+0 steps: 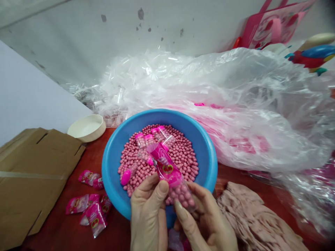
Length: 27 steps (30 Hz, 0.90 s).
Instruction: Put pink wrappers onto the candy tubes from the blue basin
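Both hands hold a clear plastic tube over a blue plastic basin. The tube has a pink label and pink beads packed in its lower end. My left hand pinches it with the thumb near the middle, and my right hand grips its lower end. The basin is heaped with round pink candy beads. Several clear tubes with pink caps lie on the beads, and another pink-capped tube lies near the left side.
Sealed pink packets lie on a red tabletop beside flattened cardboard. A white round dish stands behind it. Large clear plastic bags fill the back and right. Crumpled pink cloth lies at the right.
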Available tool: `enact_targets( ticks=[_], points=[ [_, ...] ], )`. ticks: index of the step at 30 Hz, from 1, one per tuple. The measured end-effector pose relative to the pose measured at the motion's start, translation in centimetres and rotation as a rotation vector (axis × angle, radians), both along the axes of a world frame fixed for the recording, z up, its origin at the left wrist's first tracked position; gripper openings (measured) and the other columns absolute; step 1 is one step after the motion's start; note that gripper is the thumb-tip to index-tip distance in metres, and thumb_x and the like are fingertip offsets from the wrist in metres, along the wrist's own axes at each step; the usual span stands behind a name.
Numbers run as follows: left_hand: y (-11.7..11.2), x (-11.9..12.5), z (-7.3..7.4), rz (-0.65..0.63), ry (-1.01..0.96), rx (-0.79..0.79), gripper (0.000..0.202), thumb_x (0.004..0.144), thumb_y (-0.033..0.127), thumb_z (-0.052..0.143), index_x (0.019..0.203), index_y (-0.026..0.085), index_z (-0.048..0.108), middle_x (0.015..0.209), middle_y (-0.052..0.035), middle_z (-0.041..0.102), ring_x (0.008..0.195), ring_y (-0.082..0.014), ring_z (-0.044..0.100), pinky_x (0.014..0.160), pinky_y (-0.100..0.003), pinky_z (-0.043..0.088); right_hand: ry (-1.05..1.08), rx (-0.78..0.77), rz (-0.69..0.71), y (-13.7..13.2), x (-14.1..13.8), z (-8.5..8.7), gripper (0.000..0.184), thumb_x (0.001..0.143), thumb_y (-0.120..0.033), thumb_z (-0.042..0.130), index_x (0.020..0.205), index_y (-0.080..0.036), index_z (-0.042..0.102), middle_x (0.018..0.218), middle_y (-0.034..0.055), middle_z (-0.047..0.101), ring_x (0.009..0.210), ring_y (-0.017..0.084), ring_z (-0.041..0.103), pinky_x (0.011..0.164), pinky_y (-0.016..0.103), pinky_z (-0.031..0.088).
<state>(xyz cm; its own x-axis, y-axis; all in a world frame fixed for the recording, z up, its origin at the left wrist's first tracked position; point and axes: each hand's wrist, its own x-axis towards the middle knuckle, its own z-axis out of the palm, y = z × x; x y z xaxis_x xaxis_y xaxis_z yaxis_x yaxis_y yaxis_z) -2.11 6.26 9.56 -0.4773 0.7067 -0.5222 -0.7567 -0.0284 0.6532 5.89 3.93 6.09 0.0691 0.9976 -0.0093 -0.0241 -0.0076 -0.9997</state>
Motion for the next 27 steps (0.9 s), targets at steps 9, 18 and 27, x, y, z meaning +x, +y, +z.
enact_targets(
  ticks=[9,18,27],
  points=[
    [-0.5,-1.4,0.5,-0.079,0.210,0.041,0.027,0.038,0.008,0.088,0.059,0.019,0.074,0.051,0.0012,0.071,0.043,-0.0087,0.062,0.044,-0.013,0.052,-0.569,0.603,0.191,3.3,3.4,0.2,0.038,0.087,-0.026,0.057,0.122,-0.013,0.056,0.101,0.0091,0.073,0.081,0.016,0.071,0.072,0.021,0.058],
    [-0.4,-0.6,0.1,-0.129,0.108,0.084,0.013,0.055,0.023,0.085,0.062,0.016,0.075,0.061,-0.0014,0.075,0.054,-0.0088,0.065,0.058,-0.015,0.054,-0.238,0.314,0.014,1.6,0.5,-0.5,0.034,0.091,-0.033,0.050,0.122,-0.021,0.057,0.093,0.0022,0.075,0.074,0.015,0.072,0.063,0.018,0.056],
    [-1.1,1.5,-1.1,0.124,0.112,-0.011,0.023,0.044,0.026,0.089,0.062,0.022,0.075,0.062,0.0019,0.076,0.058,-0.0117,0.068,0.063,-0.018,0.055,-0.278,0.350,-0.114,1.0,-0.2,-0.8,0.034,0.091,-0.033,0.050,0.123,-0.023,0.057,0.104,0.0028,0.073,0.087,0.016,0.071,0.072,0.020,0.056]
  ],
)
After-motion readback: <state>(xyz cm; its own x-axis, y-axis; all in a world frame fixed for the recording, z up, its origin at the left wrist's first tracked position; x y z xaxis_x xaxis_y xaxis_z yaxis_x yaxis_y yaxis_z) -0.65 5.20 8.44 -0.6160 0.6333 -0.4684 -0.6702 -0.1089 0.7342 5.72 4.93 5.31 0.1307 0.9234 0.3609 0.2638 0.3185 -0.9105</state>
